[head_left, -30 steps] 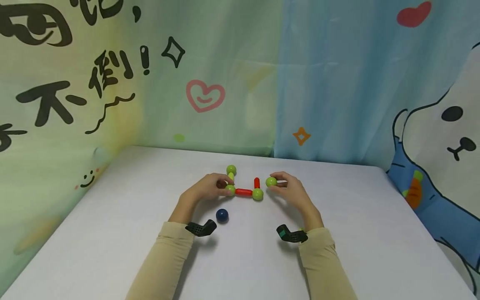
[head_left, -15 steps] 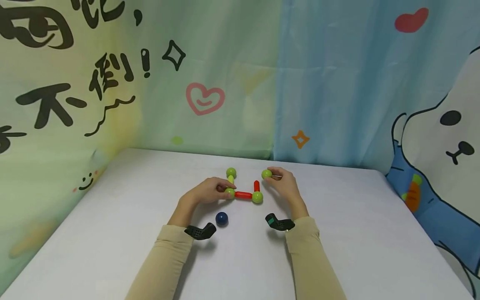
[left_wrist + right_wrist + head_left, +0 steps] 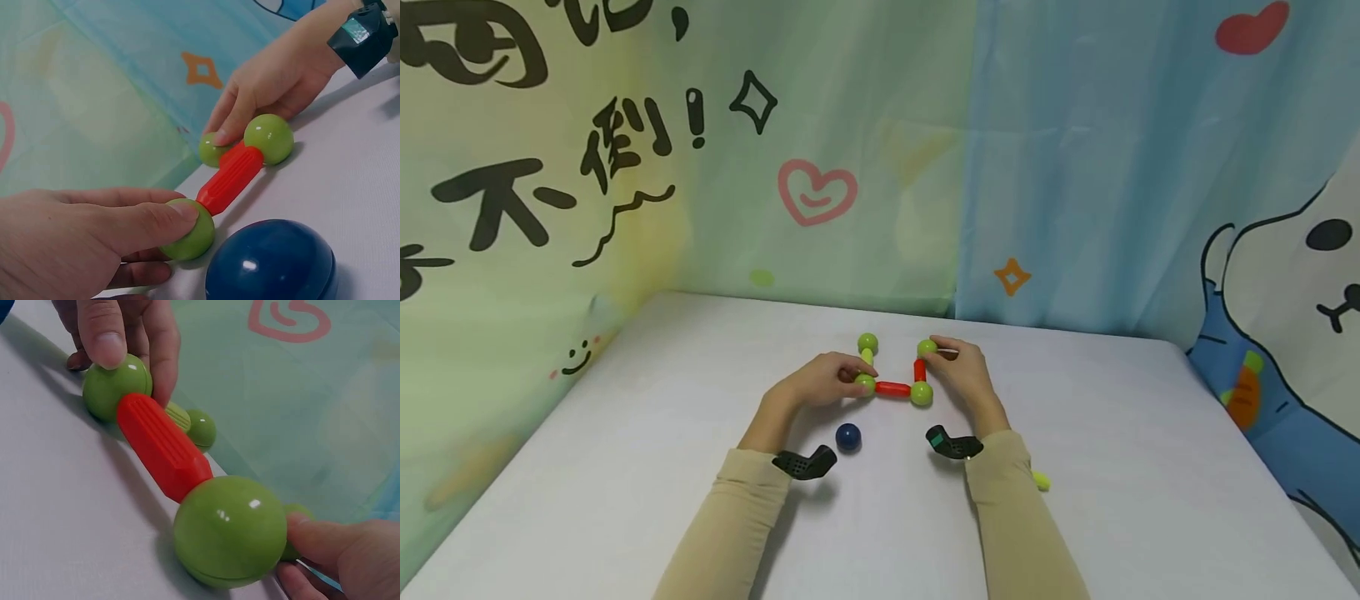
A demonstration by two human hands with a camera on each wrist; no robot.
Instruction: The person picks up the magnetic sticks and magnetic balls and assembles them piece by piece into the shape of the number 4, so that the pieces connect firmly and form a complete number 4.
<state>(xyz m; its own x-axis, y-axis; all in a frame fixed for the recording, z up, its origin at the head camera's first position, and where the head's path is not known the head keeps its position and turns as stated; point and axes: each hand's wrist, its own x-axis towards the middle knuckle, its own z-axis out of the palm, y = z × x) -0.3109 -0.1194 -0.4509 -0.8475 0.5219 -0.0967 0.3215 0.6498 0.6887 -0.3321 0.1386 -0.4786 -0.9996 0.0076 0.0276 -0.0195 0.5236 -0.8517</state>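
Observation:
Green balls and rods form a three-sided frame on the white table. My left hand (image 3: 823,381) pinches its near-left green ball (image 3: 195,234) between thumb and fingers. From that ball a red rod (image 3: 892,389) runs to a near-right green ball (image 3: 231,531), and a yellow-green rod (image 3: 867,357) leads back to a far-left green ball (image 3: 868,342). A second red rod (image 3: 920,372) extends away from the near-right ball. At its far end my right hand (image 3: 962,373) pinches another green ball (image 3: 927,348), which appears to touch the rod; the exact joint is hidden.
A dark blue ball (image 3: 848,437) lies on the table (image 3: 715,350) in front of the frame, near the left wrist. A yellow-green piece (image 3: 1041,481) shows beside the right sleeve. Behind the table hangs a printed curtain (image 3: 880,167).
My right hand has moved leftward, bringing its green ball from beside the second red rod to that rod's far end. My left hand keeps its hold on the near-left ball.

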